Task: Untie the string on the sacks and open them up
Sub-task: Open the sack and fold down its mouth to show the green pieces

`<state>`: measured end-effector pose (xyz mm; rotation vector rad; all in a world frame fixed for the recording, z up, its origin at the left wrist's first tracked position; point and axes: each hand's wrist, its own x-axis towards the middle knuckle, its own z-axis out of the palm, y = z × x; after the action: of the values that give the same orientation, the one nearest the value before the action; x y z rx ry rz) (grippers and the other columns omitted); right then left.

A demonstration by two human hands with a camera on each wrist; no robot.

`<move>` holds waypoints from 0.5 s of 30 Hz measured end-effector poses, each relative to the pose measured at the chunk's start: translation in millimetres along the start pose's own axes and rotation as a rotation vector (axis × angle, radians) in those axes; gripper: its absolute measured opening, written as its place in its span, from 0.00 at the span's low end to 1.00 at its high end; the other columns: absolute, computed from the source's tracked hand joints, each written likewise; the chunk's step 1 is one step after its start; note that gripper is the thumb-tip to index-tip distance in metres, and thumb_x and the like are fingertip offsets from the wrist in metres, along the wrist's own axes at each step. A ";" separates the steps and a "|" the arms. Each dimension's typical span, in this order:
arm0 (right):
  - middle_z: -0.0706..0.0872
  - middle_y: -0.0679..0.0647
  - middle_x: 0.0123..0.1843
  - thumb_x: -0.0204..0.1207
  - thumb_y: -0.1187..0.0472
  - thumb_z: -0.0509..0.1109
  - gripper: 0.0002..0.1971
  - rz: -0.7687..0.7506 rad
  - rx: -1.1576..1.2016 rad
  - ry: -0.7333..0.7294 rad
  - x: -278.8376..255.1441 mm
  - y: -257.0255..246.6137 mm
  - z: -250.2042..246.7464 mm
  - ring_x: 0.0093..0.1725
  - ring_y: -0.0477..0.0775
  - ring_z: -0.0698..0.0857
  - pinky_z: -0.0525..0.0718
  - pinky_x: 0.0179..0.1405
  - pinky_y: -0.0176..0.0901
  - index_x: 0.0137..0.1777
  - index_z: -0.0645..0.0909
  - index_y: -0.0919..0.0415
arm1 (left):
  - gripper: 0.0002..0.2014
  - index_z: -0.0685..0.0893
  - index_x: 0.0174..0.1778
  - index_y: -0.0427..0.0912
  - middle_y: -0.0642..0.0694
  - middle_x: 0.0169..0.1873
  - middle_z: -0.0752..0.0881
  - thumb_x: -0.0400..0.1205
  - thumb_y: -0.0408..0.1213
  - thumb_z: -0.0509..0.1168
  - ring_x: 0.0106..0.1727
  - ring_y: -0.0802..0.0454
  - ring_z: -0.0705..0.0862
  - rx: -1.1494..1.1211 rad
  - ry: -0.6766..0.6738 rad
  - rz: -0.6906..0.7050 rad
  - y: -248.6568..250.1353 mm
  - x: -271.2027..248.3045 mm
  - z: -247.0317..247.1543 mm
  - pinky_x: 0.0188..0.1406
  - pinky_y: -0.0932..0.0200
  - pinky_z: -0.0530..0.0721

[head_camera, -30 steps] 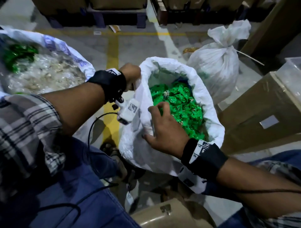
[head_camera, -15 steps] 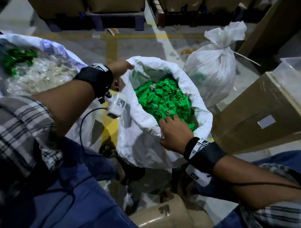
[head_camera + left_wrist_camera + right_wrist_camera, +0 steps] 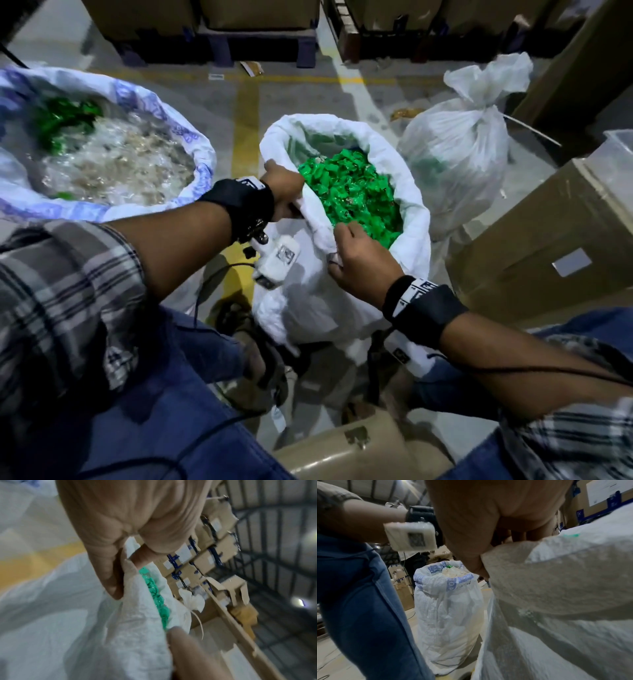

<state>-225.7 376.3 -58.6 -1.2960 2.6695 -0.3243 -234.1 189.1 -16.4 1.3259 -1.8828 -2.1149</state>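
Standing at far left, a blue-printed sack (image 3: 191, 150) gapes open, clear wrappers inside; beside it the left hand (image 3: 282, 192) pinches the near rim of the middle white sack (image 3: 416, 205) of green packets (image 3: 349, 192), the right hand (image 3: 359, 260) grips the same rolled rim, and a tied sack (image 3: 455, 157) sits rightmost on the floor

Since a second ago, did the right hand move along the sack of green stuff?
Yes. The right hand slid back along the sack's rim toward the person, away from the tied sack.
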 end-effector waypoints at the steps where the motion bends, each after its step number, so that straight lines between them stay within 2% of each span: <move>1: 0.74 0.65 0.59 0.74 0.56 0.71 0.21 0.012 -0.008 0.007 1.2 3.1 -2.6 0.45 0.72 0.82 0.77 0.37 0.56 0.62 0.70 0.64 | 0.29 0.56 0.83 0.36 0.33 0.68 0.74 0.85 0.20 0.50 0.66 0.32 0.82 -0.065 -0.010 -0.001 3.2 1.1 -2.1 0.62 0.29 0.83; 4: 0.74 0.65 0.58 0.74 0.59 0.70 0.24 0.056 -0.159 -0.008 7.0 16.1 -13.5 0.47 0.70 0.83 0.73 0.37 0.54 0.67 0.67 0.62 | 0.26 0.67 0.78 0.28 0.29 0.74 0.76 0.83 0.18 0.44 0.72 0.31 0.79 -0.198 -0.099 -0.040 8.6 5.4 -10.0 0.71 0.33 0.78; 7: 0.75 0.65 0.59 0.74 0.64 0.67 0.21 0.073 -0.262 0.010 15.6 25.8 -25.2 0.53 0.69 0.80 0.77 0.46 0.58 0.65 0.68 0.63 | 0.27 0.67 0.79 0.28 0.28 0.75 0.75 0.83 0.20 0.43 0.74 0.33 0.78 -0.325 -0.161 -0.004 22.2 7.7 -20.3 0.68 0.39 0.80; 9: 0.75 0.66 0.60 0.73 0.63 0.69 0.21 0.094 -0.165 -0.002 21.9 29.5 -30.5 0.55 0.67 0.79 0.76 0.52 0.55 0.65 0.69 0.64 | 0.26 0.68 0.80 0.29 0.29 0.75 0.76 0.85 0.25 0.45 0.72 0.36 0.79 -0.412 -0.180 0.020 33.7 13.9 -25.5 0.69 0.41 0.80; 11: 0.77 0.64 0.56 0.72 0.62 0.72 0.20 0.090 0.005 -0.033 25.3 28.9 -32.6 0.53 0.63 0.78 0.76 0.51 0.49 0.62 0.73 0.64 | 0.25 0.69 0.81 0.32 0.31 0.74 0.78 0.88 0.34 0.48 0.71 0.37 0.80 -0.441 -0.215 0.024 38.6 21.6 -28.3 0.72 0.41 0.78; 12: 0.80 0.61 0.52 0.72 0.63 0.72 0.16 0.093 0.104 -0.051 25.3 28.3 -32.7 0.52 0.61 0.78 0.75 0.48 0.46 0.58 0.76 0.64 | 0.24 0.71 0.80 0.34 0.32 0.72 0.81 0.88 0.38 0.49 0.70 0.38 0.82 -0.419 -0.267 0.024 38.1 24.3 -29.6 0.72 0.42 0.78; 13: 0.84 0.58 0.48 0.72 0.63 0.72 0.12 0.112 0.213 -0.065 24.0 28.5 -32.3 0.49 0.58 0.81 0.75 0.46 0.44 0.55 0.80 0.63 | 0.23 0.74 0.78 0.36 0.35 0.66 0.86 0.89 0.41 0.49 0.65 0.40 0.86 -0.362 -0.328 0.022 35.7 24.7 -30.7 0.68 0.44 0.81; 15: 0.88 0.54 0.41 0.73 0.65 0.71 0.05 0.211 0.404 -0.045 20.0 32.9 -30.3 0.43 0.55 0.86 0.82 0.46 0.45 0.48 0.85 0.60 | 0.18 0.77 0.69 0.39 0.40 0.45 0.93 0.89 0.43 0.51 0.43 0.46 0.93 -0.178 -0.380 -0.030 27.0 26.0 -30.4 0.46 0.54 0.89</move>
<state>-269.8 384.2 -38.9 -0.8838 2.4959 -0.7467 -246.5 143.5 -6.3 0.9785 -1.7351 -2.6304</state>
